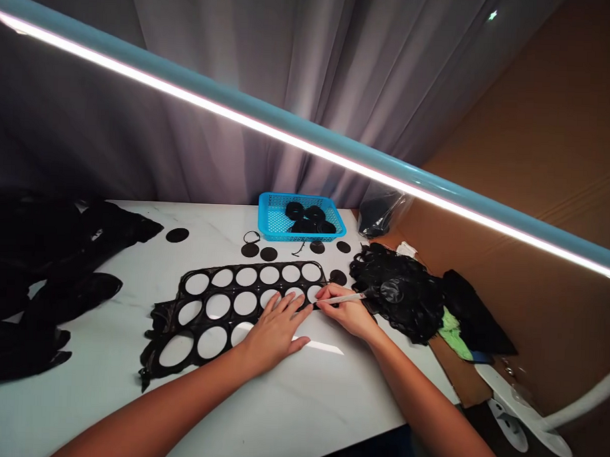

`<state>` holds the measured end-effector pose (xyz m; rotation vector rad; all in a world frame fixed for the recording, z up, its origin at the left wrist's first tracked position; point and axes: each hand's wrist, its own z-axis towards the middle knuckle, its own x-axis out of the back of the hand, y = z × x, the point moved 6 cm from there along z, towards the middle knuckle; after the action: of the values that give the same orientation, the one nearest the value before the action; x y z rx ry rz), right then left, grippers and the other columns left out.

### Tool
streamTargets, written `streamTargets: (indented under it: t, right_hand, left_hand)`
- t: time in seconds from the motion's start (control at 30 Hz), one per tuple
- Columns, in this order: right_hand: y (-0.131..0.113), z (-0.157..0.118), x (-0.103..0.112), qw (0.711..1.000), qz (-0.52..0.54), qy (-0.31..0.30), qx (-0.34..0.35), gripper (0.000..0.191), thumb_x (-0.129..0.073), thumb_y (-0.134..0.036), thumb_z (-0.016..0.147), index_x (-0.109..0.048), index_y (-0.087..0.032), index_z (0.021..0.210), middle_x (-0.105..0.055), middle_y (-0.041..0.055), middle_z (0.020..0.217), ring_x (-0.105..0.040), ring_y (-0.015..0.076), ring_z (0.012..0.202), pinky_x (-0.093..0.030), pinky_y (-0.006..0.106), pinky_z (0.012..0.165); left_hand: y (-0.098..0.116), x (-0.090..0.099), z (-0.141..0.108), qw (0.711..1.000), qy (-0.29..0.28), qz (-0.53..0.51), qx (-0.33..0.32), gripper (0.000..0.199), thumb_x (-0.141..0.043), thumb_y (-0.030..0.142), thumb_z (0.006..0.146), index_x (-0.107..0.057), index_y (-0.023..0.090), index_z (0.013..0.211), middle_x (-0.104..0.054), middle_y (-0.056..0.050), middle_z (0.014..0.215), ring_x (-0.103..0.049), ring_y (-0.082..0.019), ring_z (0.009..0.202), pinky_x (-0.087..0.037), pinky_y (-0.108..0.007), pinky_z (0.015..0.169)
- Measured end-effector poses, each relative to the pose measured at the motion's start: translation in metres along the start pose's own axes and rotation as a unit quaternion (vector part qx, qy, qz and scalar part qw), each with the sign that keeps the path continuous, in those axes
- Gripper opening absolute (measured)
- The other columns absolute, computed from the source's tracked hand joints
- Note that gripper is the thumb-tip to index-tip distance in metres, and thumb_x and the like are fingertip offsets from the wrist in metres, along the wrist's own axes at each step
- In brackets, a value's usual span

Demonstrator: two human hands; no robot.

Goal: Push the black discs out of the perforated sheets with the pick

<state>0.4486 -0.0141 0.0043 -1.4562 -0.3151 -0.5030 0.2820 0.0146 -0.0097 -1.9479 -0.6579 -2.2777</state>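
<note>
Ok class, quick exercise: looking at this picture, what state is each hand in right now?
Left hand: open, pressed flat on the black perforated sheet.
Right hand: closed, holding a slim white tool.

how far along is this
Done: the sheet shows rows of cut holes, with discs in the blue basket. In hand: the left hand pins the sheet while the right hand holds a white tool at its edge. Remaining: probably the black pile at right.

A black sheet [203,309] punched with rows of round holes lies flat mid-frame, a slim white tool [340,298] at its right end.
</note>
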Motion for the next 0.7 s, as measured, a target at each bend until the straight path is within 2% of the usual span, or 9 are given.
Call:
streamTargets:
  t: [0.13, 0.23, 0.3, 0.37, 0.43, 0.53, 0.6, 0.63, 0.7]
  right_hand:
    - [-0.002, 0.001, -0.002, 0.999, -0.034, -0.009, 0.01, 0.02, -0.058, -0.022, 0.086, -0.05, -0.02, 0.068, -0.064, 0.0035, 0.091, -0.06, 0.0173, 0.085, -0.045, 0.029, 0.076]
    - [-0.013, -0.003, -0.013, 0.99, -0.124, -0.037, 0.049, 0.014, -0.054, -0.018, 0.089, -0.052, -0.021, 0.075, -0.065, 0.0058, 0.096, -0.059, 0.0182, 0.086, -0.045, 0.029, 0.075]
    - [-0.022, -0.005, -0.022, 0.965, -0.237, -0.065, 0.091, 0.01, -0.05, -0.014, 0.09, -0.054, -0.02, 0.083, -0.066, 0.0083, 0.096, -0.058, 0.0207, 0.088, -0.043, 0.031, 0.077]
    - [-0.024, -0.001, -0.021, 0.927, -0.351, -0.071, 0.111, 0.012, -0.048, -0.011, 0.089, -0.055, -0.019, 0.086, -0.066, 0.0096, 0.09, -0.057, 0.0227, 0.086, -0.04, 0.033, 0.076]
    - [-0.019, 0.01, 0.0, 0.902, -0.425, -0.017, 0.078, 0.013, -0.047, -0.01, 0.087, -0.054, -0.019, 0.082, -0.065, 0.0096, 0.082, -0.056, 0.023, 0.079, -0.038, 0.032, 0.072]
    - [-0.003, 0.029, 0.053, 0.885, -0.444, 0.138, -0.014, 0.015, -0.044, -0.012, 0.088, -0.052, -0.019, 0.077, -0.064, 0.0101, 0.077, -0.057, 0.0226, 0.073, -0.036, 0.03, 0.067]
    - [0.006, 0.038, 0.075, 0.904, -0.377, 0.197, -0.039, 0.014, -0.045, -0.016, 0.087, -0.051, -0.02, 0.076, -0.067, 0.0099, 0.081, -0.06, 0.0218, 0.073, -0.038, 0.029, 0.066]
    - [0.009, 0.043, 0.078, 0.924, -0.323, 0.199, -0.038, 0.013, -0.046, -0.018, 0.087, -0.05, -0.021, 0.075, -0.069, 0.0089, 0.084, -0.062, 0.0211, 0.074, -0.04, 0.028, 0.066]
    - [0.014, 0.051, 0.067, 0.966, -0.208, 0.154, -0.026, 0.014, -0.049, -0.022, 0.085, -0.049, -0.022, 0.071, -0.071, 0.0056, 0.087, -0.065, 0.019, 0.076, -0.043, 0.027, 0.068]
  left_hand:
    - [-0.001, 0.003, 0.002, 1.0, -0.004, -0.02, 0.01, 0.052, -0.054, 0.043, 0.093, -0.043, 0.026, 0.141, -0.044, -0.008, 0.148, -0.035, -0.033, 0.138, -0.025, -0.056, 0.113]
    - [-0.003, 0.001, 0.003, 0.999, -0.007, -0.03, 0.017, 0.054, -0.057, 0.042, 0.092, -0.044, 0.028, 0.142, -0.036, -0.007, 0.153, -0.024, -0.035, 0.143, -0.021, -0.058, 0.114]
    - [-0.004, 0.0, 0.003, 0.999, -0.003, -0.035, 0.026, 0.056, -0.06, 0.042, 0.089, -0.044, 0.03, 0.142, -0.026, -0.005, 0.158, -0.012, -0.04, 0.146, -0.019, -0.061, 0.114]
    - [-0.006, -0.001, 0.001, 0.999, 0.001, -0.04, 0.037, 0.057, -0.062, 0.044, 0.088, -0.046, 0.031, 0.141, -0.02, -0.003, 0.16, -0.004, -0.044, 0.145, -0.019, -0.063, 0.113]
    - [-0.006, -0.002, 0.0, 0.998, 0.001, -0.045, 0.043, 0.057, -0.062, 0.044, 0.088, -0.046, 0.031, 0.141, -0.02, -0.004, 0.16, -0.002, -0.045, 0.145, -0.018, -0.063, 0.113]
    - [-0.006, -0.001, -0.002, 0.998, -0.006, -0.045, 0.046, 0.059, -0.063, 0.044, 0.087, -0.045, 0.031, 0.142, -0.021, -0.007, 0.16, -0.003, -0.044, 0.145, -0.018, -0.061, 0.113]
    - [-0.007, 0.001, -0.001, 0.998, -0.012, -0.043, 0.048, 0.06, -0.065, 0.045, 0.085, -0.046, 0.032, 0.141, -0.021, -0.007, 0.16, -0.006, -0.044, 0.145, -0.019, -0.061, 0.113]
    - [-0.008, 0.002, 0.0, 0.998, -0.014, -0.04, 0.052, 0.061, -0.066, 0.047, 0.084, -0.047, 0.033, 0.14, -0.022, -0.008, 0.159, -0.009, -0.045, 0.145, -0.019, -0.061, 0.113]
    - [-0.011, 0.004, 0.005, 0.998, -0.012, -0.029, 0.061, 0.063, -0.068, 0.05, 0.083, -0.048, 0.031, 0.14, -0.027, -0.01, 0.157, -0.019, -0.043, 0.143, -0.018, -0.062, 0.113]
